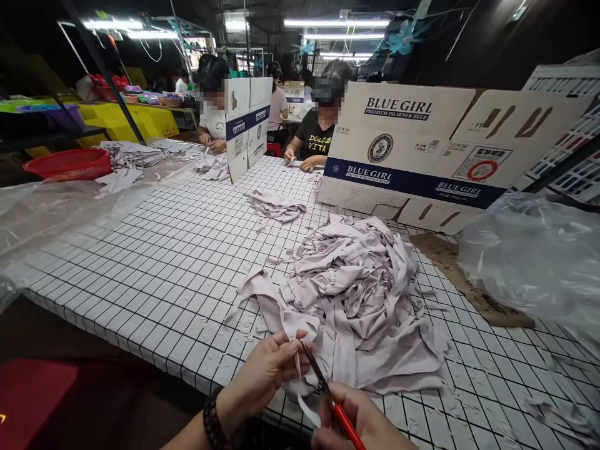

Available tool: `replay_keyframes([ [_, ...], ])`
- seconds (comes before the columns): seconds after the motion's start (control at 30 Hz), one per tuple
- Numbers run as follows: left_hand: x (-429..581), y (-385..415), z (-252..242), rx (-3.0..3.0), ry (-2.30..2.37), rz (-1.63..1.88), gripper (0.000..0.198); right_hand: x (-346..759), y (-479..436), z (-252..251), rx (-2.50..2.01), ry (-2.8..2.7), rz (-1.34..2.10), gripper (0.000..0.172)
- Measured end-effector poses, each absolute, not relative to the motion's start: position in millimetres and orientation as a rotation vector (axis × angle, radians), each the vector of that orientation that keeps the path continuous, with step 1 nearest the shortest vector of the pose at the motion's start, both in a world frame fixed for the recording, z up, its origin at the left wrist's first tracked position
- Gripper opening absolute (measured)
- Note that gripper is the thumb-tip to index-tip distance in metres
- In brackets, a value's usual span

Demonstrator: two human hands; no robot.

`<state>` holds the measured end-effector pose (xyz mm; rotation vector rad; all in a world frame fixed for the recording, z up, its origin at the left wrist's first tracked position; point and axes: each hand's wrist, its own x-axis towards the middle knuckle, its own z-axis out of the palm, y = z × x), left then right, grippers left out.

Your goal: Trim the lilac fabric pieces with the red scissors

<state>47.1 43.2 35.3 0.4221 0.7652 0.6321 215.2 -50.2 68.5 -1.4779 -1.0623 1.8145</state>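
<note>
My left hand (269,369) pinches a narrow pale lilac fabric strip (307,409), whose loose end hangs toward the table edge. In my right hand (359,419) is a pair of scissors (340,415) with red handles and dark blades. The blade tips point up and left, close to the left fingertips and the strip. Just beyond both hands lies a large heap of crumpled lilac fabric pieces (360,300). A flat piece from the heap reaches left toward my left hand. Small fabric snippets are scattered around it on the table.
A grid-patterned table (154,269) spreads before me. A cardboard beer box (403,144) stands behind the heap, a clear plastic bag (534,256) to its right. A smaller fabric pile (276,205) lies farther back. A red basin (70,164) sits far left. Co-workers sit opposite, hands on fabric.
</note>
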Motion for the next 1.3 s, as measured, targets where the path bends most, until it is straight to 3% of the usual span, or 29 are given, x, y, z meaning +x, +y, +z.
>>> replay_keyframes([
  [0.23,29.8,42.9,49.0,0.693,0.787,0.647,0.048,223.0,-11.1,28.5,-1.539,-0.989,1.091,0.041],
  [0.33,23.0,46.1,53.4,0.874,0.796,0.606,0.045,204.2,7.9,29.3,-1.412,-1.044,1.139,0.041],
  [0.53,14.3,53.9,66.3,1.150,0.801,0.561,0.041,174.4,32.0,34.9,-1.237,-1.040,1.234,0.024],
  [0.8,15.9,67.0,71.9,1.690,0.897,0.727,0.037,191.7,38.9,46.9,-1.264,-1.089,1.148,0.021],
  [0.97,27.4,75.3,69.8,1.528,0.636,0.715,0.036,194.0,37.4,50.2,-1.199,-1.066,1.272,0.028],
  [1.13,38.5,77.2,63.8,1.310,0.619,0.738,0.034,215.4,21.9,61.6,-1.515,-1.265,1.073,0.025],
  [1.3,40.4,79.3,60.2,1.521,0.655,0.726,0.034,229.2,3.7,80.7,-1.865,-1.612,0.869,0.029],
])
